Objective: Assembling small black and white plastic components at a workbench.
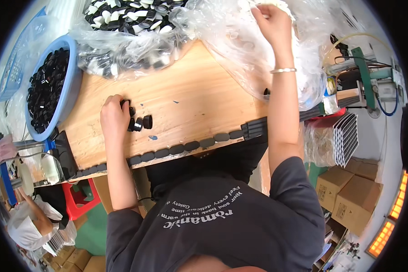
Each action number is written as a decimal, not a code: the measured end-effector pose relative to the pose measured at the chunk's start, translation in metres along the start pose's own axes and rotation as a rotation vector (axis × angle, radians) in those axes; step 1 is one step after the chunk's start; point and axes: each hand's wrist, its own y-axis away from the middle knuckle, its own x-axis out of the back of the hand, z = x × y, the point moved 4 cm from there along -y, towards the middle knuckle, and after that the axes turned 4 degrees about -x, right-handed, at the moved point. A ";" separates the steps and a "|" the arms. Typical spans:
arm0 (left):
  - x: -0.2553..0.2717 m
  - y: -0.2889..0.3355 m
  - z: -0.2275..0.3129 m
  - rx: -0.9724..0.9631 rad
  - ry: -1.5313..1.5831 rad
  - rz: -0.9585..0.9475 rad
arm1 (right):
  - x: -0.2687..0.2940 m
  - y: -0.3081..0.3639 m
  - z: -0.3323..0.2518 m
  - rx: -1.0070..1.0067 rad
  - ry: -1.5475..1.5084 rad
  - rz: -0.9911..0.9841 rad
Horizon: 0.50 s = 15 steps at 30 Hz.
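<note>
My left hand (114,117) rests on the wooden table with its fingers curled round a small black cap (126,103). Right beside it, several more black caps (147,121) sit on the wood. My right hand (274,25) is stretched out over a clear plastic bag (240,50) of white pieces at the far right. Its fingers are pinched together near the top of the picture, and what they hold, if anything, is too small to make out. One dark cap (266,92) lies near my right forearm.
A blue basin (70,86) full of black caps stands at the left. Behind the table's middle lies a bag of black and white pieces (131,18). Dark oval pads (177,148) line the near table edge. A person (36,217) sits at lower left, by a red stool (79,199).
</note>
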 end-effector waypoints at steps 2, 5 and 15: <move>-0.002 -0.005 0.005 -0.067 0.056 -0.043 | 0.012 0.001 0.030 -0.068 0.176 -0.091; -0.005 -0.009 0.007 -0.096 0.062 -0.057 | -0.022 0.003 0.095 0.076 0.365 -0.305; -0.060 -0.038 0.090 -0.546 0.408 -0.301 | -0.029 -0.003 0.059 0.123 0.484 -0.319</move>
